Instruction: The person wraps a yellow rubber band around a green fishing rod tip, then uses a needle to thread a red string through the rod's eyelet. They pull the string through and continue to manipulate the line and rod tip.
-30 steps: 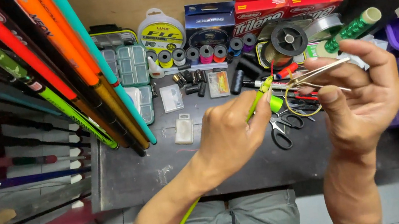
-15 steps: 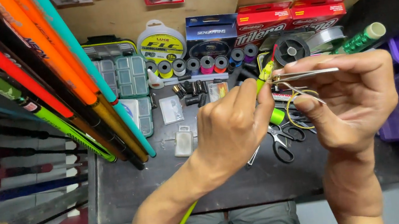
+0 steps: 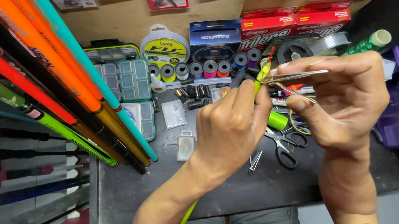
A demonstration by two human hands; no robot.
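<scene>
Hands higher, perhaps nearer spools

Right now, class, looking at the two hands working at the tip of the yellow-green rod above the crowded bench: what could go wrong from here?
1. The thin rod tip is pinched by the left hand; a hard squeeze might bend or snap it.
2. The right hand holds metal tweezers close to the left thumb; a slip might jab it.
3. The scissors lie open-handled just below; a dropped part could land among them.

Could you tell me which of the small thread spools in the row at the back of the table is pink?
The pink thread spool, flanked by a grey spool and an orange-red spool; no other is pink.
</scene>
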